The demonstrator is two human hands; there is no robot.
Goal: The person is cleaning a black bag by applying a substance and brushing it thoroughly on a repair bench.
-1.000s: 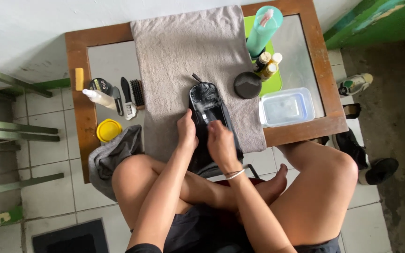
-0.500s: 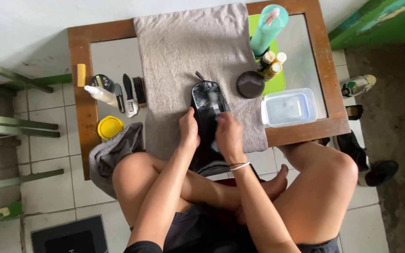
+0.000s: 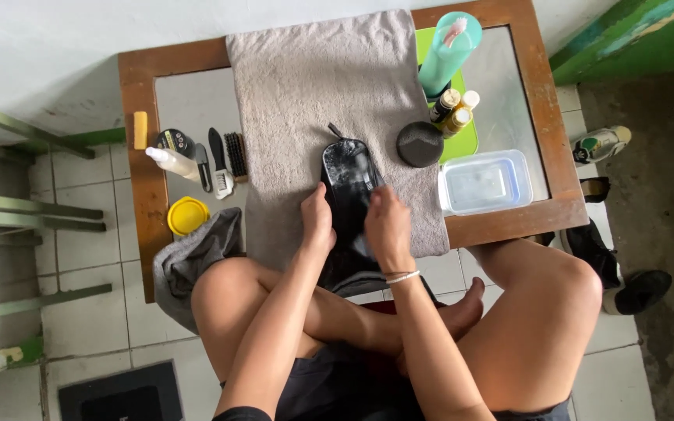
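Black shoe [image 3: 349,183] lies sole-up on the grey towel [image 3: 313,93], mid bench, heel end toward me, w/ a small loop at the far end. My left hand [image 3: 317,222] sits on its left edge, fingers bent onto it; right hand [image 3: 386,226] lies over its right side & near end, grip clamped on the shoe, white band on that wrist. Just right of the shoe on the towel: round dark sponge [image 3: 420,143]. Beyond it, small bottles [image 3: 454,109] & a tall teal bottle [image 3: 450,51] on a green tray [image 3: 466,140]. Clear plastic tub [image 3: 484,182] at the bench's [image 3: 138,86] right front. Left of the towel: brushes [image 3: 226,160], white squeeze bottle [image 3: 172,162], round tin [image 3: 173,140], yellow lid [image 3: 187,214]. Grey cloth [image 3: 193,261] hangs off the front edge by my left knee.
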